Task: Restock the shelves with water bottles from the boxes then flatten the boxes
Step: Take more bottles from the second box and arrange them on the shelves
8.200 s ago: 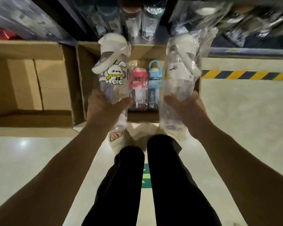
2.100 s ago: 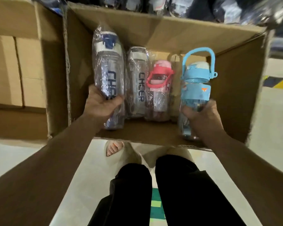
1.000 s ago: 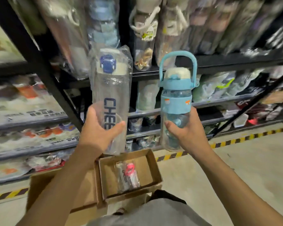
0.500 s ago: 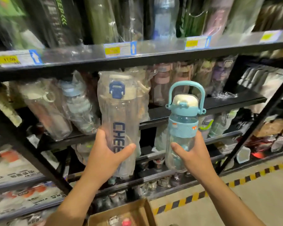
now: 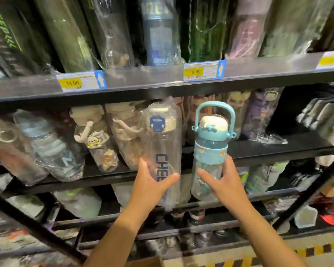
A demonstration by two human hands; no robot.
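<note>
A: So, on the left of the middle shelf point(image 5: 278, 149) we see wrapped bottles leaning back, among them a rabbit bottle point(image 5: 96, 139) with a cartoon sticker.

B: Right, and just beside those our left hand point(image 5: 150, 182) grips the clear bottle point(image 5: 162, 143). It is bagged in plastic, with blue letters down its side and our thumb across the front.

A: We hold it upright before the shelf edge, its base lower than the board.

B: Then our right hand point(image 5: 224, 184) curls round the lower body of the light blue bottle point(image 5: 210, 145). Its loop handle points up, just beside the clear one.

A: Above both we read yellow price labels point(image 5: 195, 71) on the upper rail. Low at far right runs a striped floor line point(image 5: 316, 249).
</note>
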